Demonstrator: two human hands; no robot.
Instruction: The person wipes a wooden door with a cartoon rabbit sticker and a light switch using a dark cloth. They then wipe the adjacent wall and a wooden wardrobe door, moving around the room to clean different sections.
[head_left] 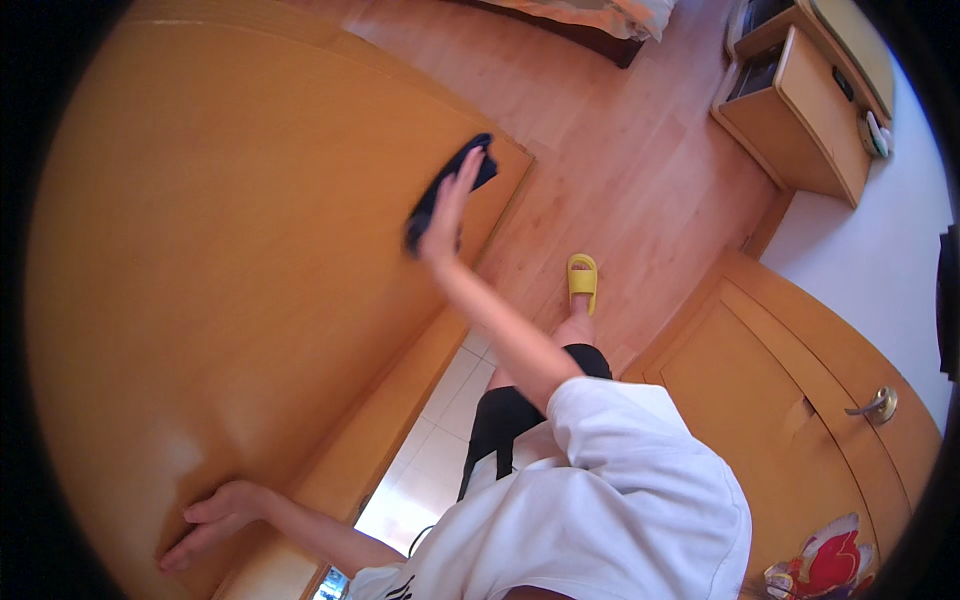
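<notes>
A dark blue cloth point(483, 168) lies pressed against a broad orange-brown wooden panel point(250, 200), close to its right edge. My right hand point(447, 215) holds the cloth under its palm with the fingers stretched along it; the hand is slightly blurred. Lower down on the left, my left hand point(222, 518) holds nothing. Its fingers and thumb are apart, and it rests against or very near the same panel, where its shadow shows.
A yellow slipper point(583, 283) on my foot stands on the wood-look floor point(640, 180). To the right is a wooden door point(760, 390) with a metal handle point(878, 406). A wooden cabinet point(815, 130) stands at the upper right. A bed corner point(620, 25) shows at the top.
</notes>
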